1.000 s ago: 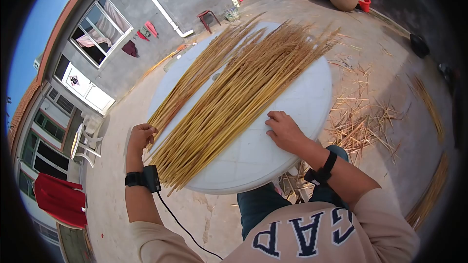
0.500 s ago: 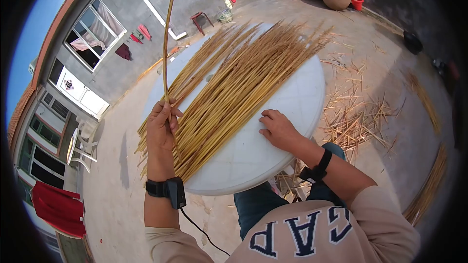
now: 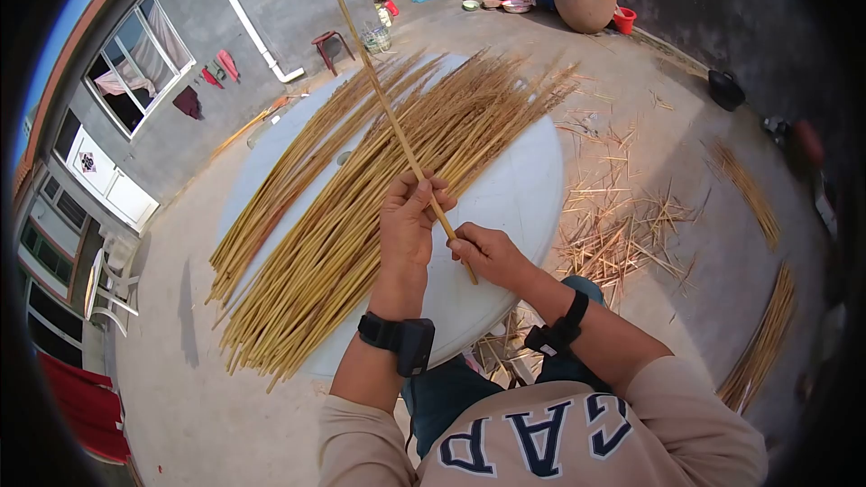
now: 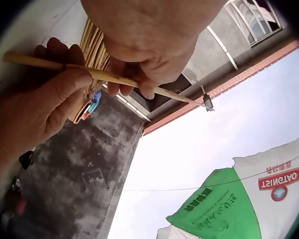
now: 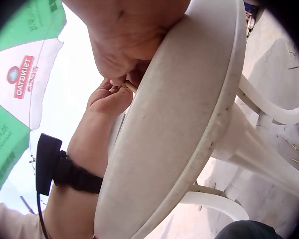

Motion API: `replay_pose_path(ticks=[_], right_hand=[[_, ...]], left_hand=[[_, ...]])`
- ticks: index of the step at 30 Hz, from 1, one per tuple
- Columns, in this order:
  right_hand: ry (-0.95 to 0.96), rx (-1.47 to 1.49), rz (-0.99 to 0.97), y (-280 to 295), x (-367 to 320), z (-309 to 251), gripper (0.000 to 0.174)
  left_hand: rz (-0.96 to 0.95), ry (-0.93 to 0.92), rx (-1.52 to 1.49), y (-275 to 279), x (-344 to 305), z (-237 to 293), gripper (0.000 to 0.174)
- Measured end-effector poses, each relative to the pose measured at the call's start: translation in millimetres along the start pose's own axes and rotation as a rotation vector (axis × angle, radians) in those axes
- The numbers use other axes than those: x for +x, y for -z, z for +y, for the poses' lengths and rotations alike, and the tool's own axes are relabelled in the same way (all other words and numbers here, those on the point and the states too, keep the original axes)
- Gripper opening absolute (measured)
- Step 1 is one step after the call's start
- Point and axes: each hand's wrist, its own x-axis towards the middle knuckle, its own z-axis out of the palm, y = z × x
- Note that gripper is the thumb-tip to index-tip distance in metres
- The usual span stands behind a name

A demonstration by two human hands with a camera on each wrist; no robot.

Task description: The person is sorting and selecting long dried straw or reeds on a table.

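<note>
A single long straw-coloured stalk [image 3: 385, 101] slants across the head view, its thick end toward the person. My left hand [image 3: 408, 225] pinches it between thumb and fingers. Close below, near the thick end, my right hand [image 3: 492, 254] also pinches the stalk, with a short piece of the butt sticking out past the fingers. In the left wrist view both hands hold the stalk [image 4: 107, 76] a short way apart. Beneath lies a broad pile of similar stalks [image 3: 325, 239] with feathery tops, beside a narrower bundle [image 3: 275, 185], on a round white table [image 3: 528, 180].
Cut stalk scraps [image 3: 622, 234] litter the ground right of the table. Two further bundles lie there, one nearer [image 3: 760, 343]. At the back stand a clay pot [image 3: 585, 7] and a red stool [image 3: 332, 50]; a white chair [image 3: 108, 293] stands at left.
My left hand picked a stalk from the table's left side and brought it rightward over the pile. My right hand, earlier relaxed on the table edge, now pinches the stalk's thick end.
</note>
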Motion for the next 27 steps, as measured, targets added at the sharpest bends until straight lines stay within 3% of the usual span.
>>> replay_pose_path(ticks=[5,7,17,27], right_hand=[[-0.095,0.076,-0.069,-1,-1,-2,0.017],[0.034,-0.021,0.054,-3,-2,-2,0.019],[0.064,-0.091,0.155,-4,-4,-3,0.015],[0.07,-0.115,0.142,1,-5,-7,0.015]], left_hand=[[0.039,-0.122,0.123,7,3,-3,0.016],[0.069,-0.136,0.157,12,3,-2,0.017],[0.093,-0.156,0.32,24,-2,6,0.019],[0.089,-0.14,0.282,30,-1,1,0.016]])
